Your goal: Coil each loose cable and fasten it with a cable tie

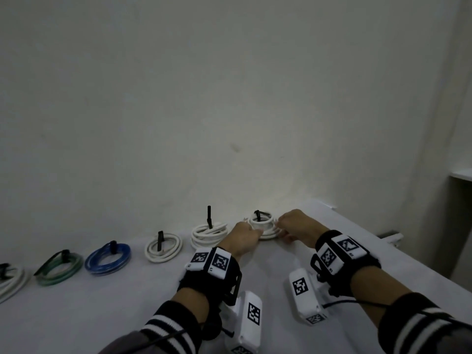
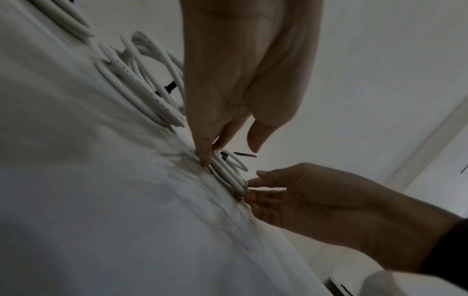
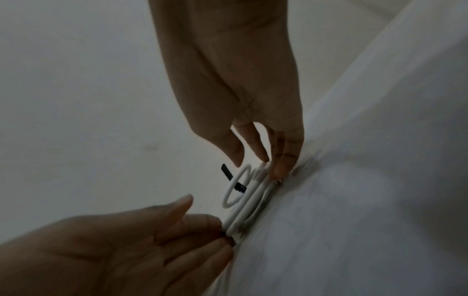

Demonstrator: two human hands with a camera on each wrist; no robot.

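A white cloth (image 1: 107, 310) covers the table — lightly rumpled in the wrist views, smooth elsewhere. Behind it stands a plain pale wall (image 1: 204, 98), with one small dark smudge (image 1: 235, 148) low down near the middle. At the far right a white ledge (image 1: 462, 173) juts out (its underside in shadow), and a pale strip (image 1: 390, 237) lies beyond the table's edge.
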